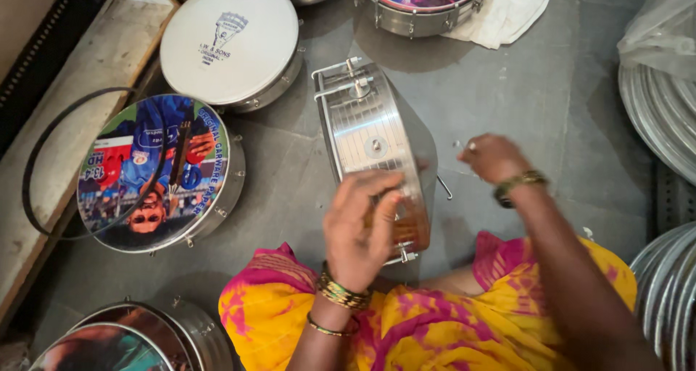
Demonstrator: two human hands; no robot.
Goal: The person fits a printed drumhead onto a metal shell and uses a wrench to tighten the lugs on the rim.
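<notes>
A shiny metal drum shell (366, 135) stands on its edge on the grey floor in front of my lap, tension rods sticking out at its top. My left hand (360, 227) rests on its near rim, fingers curled over the metal. My right hand (493, 157) hovers just to the right of the shell, fingers pinched on a small metal piece (470, 146). A thin metal hook (444, 188) lies on the floor between the shell and my right hand.
A drum with a white head (230, 41) and one with a printed colourful head (152, 172) lie at the left; a black ring (43, 146) leans there. Another drum (420, 1) sits on white cloth at the top. Stacked metal hoops (663, 117) are at the right.
</notes>
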